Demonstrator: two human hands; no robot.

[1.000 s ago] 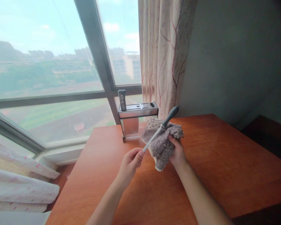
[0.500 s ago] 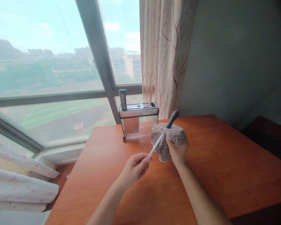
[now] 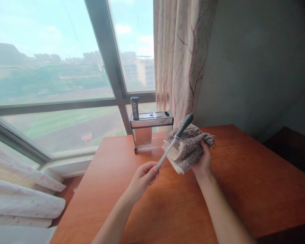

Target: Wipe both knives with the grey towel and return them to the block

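My left hand (image 3: 146,178) is closed around the lower end of a sharpening steel (image 3: 167,152), whose metal rod slants up to the right and ends in a dark ribbed handle. Beneath and behind the rod, a fuzzy grey-brown cloth (image 3: 189,149) with a pale underside lies loosely folded. My right hand (image 3: 204,161) grips this cloth from the right side, thumb on top, its other fingers mostly hidden under it. Just behind stands a knife block (image 3: 155,119) with clear sides and a metal top; one dark-handled tool (image 3: 134,108) sticks up from its left end.
Both hands are above a reddish-brown wooden table (image 3: 244,183). A large window (image 3: 53,132) lies to the left and behind, with a patterned curtain (image 3: 183,61) beside it. White fabric (image 3: 22,200) hangs at the lower left. A dark wall is at the right.
The cloth, bunched around the rod before, is now spread open behind it. My right hand has shifted slightly right with the cloth. The steel's handle stands clear, and my left hand moved slightly left.
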